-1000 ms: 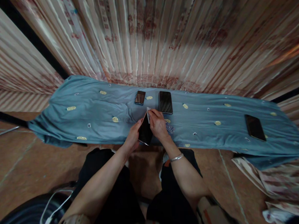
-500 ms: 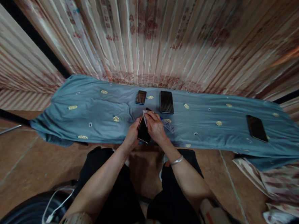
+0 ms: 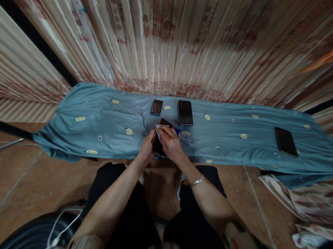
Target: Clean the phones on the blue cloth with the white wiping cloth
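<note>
Left hand (image 3: 147, 148) grips a dark phone (image 3: 157, 146) by its left side, seemingly to steady it, above the blue cover's (image 3: 110, 124) near middle edge; right hand (image 3: 170, 142) pinches a pale sheet (image 3: 158, 131) over its screen

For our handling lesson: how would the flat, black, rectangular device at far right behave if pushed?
The black device is straight-edged, so probably stiff. Lying flat, it seems unlikely to tip. The wrinkled blue cloth may bunch.

a silver bangle (image 3: 197, 181), black trousers (image 3: 124, 221) and patterned beige sleeves (image 3: 85, 247) touched with orange.
</note>
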{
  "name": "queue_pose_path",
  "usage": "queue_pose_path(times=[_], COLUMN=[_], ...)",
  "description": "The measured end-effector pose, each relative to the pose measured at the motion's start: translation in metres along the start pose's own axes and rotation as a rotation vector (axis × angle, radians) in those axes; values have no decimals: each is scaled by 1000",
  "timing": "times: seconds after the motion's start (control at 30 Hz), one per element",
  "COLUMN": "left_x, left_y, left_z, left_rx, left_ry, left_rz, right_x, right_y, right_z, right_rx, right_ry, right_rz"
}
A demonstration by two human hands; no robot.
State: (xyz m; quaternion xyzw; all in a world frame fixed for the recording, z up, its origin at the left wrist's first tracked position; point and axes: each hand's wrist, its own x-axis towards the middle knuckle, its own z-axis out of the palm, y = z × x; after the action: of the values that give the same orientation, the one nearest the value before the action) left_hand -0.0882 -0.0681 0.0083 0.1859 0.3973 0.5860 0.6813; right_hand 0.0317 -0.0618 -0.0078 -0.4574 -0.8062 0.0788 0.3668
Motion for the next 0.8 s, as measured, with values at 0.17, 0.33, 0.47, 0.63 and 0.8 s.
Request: queue_pose_path(times=[0.17,0.33,0.47,0.63,0.8], left_x=[3,4,5,5,2], left_y=[-1,1,2,4,8], left_z=[0,1,2,4,9], left_rx=[-29,-44,-58,-62,-46], left_ry=[21,27,51,73,106], left_rz=[-2,-23,-46,-76,-88], right_x=[-2,-4,-6,-8,-9], right_y=[-4,-8,-11,-14,-18], right_z=[-2,-3,-3,-2,-4], right_rx=[16,16,25,33,39], right_ry=[-20,-26,-28,-20,-25], right_rz=[-5,-14,-23,-32,-43])
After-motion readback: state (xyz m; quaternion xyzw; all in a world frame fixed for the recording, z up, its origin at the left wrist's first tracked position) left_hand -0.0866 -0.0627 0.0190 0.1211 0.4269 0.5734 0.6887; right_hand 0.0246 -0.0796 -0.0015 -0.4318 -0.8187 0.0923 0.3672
